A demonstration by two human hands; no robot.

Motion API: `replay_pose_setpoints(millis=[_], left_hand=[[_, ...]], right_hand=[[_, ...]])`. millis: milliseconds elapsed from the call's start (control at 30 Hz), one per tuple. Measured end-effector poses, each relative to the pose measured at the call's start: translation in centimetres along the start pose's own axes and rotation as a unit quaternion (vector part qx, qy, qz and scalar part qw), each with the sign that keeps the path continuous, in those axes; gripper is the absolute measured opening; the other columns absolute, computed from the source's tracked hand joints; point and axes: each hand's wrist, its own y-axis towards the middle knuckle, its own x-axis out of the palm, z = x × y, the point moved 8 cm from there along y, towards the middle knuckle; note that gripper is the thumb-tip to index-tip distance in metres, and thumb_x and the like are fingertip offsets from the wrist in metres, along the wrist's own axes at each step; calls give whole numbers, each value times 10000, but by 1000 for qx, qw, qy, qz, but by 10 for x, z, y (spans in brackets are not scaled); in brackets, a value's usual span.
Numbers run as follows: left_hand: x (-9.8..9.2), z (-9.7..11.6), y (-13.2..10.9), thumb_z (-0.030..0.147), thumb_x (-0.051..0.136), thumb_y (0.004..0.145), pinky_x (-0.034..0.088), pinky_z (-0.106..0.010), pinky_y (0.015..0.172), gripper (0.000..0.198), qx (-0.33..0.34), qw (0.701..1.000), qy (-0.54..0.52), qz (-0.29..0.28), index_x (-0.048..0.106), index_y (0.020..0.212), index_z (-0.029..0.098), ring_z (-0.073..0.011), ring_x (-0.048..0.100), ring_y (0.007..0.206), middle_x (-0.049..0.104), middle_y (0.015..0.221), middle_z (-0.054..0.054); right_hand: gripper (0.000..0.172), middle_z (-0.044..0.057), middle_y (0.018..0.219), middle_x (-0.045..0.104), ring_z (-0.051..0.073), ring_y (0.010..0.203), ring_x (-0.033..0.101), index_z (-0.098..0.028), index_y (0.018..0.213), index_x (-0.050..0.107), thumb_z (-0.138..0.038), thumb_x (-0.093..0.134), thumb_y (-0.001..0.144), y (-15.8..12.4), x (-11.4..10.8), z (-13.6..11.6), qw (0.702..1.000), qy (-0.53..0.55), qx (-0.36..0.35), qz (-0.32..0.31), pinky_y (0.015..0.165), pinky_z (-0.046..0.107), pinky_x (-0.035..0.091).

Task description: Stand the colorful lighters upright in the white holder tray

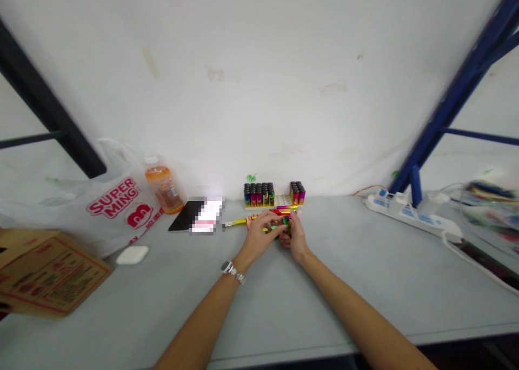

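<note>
In front of me my right hand [298,239] is closed around a small green lighter [286,222] with a dark top, mostly hidden by the fingers. My left hand [263,232], with a silver watch [233,271] on the wrist, has its fingers pinched beside the lighter. A bit of bright green shows under them, too small to make out. Right behind the hands lie shiny red and yellow wrappers [279,211]. Further back, a tray [283,200] bears rows of colourful lighters [259,195] on its left and a smaller group [297,193] on its right.
A brush-like yellow stick [235,222] and a black tablet [184,216] lie to the left. Beyond are an orange bottle [164,189], a plastic bag [81,202], a white case [132,255] and a cardboard box [52,273]. At right, a power strip [409,214] sits by a blue post [446,111].
</note>
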Motion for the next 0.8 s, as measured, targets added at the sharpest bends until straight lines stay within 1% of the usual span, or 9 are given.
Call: replay_pose_setpoints(millis=[133,267,367,600,700,800], left_hand=[[4,5,-2,270,699,823,500,-243,677,123,20,1000,-3,-1,708,907,182,-162,610,858,643,933,-54],[6,10,-2,224,690,821,498,-244,682,86,33,999,-3,1,702,894,179,-156,602,841,637,911,-46],[7,11,-2,225,687,824,501,-243,676,83,35,999,-6,2,700,890,176,-154,599,835,631,917,-49],[9,6,-3,240,685,827,508,-240,656,105,18,1000,-12,-7,705,910,180,-151,602,825,611,944,-51],[9,7,-3,221,686,826,502,-238,669,94,20,1000,-7,-7,709,907,178,-154,600,847,615,933,-49],[8,7,-3,221,694,821,495,-237,669,92,19,1000,-6,-1,706,898,172,-158,600,859,620,932,-49]], right_hand=[[573,-67,415,247,88,366,175,-244,560,391,-777,396,770,2,-10,-2,997,-38,-34,52,369,242,109],[570,-53,417,307,93,360,238,-238,553,422,-746,377,805,4,-15,-2,993,-69,-49,78,356,237,162],[548,-47,422,341,97,364,267,-236,557,432,-716,386,817,3,-18,-1,992,-69,-58,86,356,235,181],[501,-44,410,344,109,367,286,-239,569,441,-647,370,850,3,-20,-1,990,-79,-73,91,361,243,193],[524,-47,412,336,104,364,271,-237,570,451,-675,372,846,4,-20,0,991,-72,-68,90,357,243,184],[570,-64,405,289,85,348,208,-233,555,432,-739,381,814,3,-17,3,996,-35,-32,75,349,235,140]])
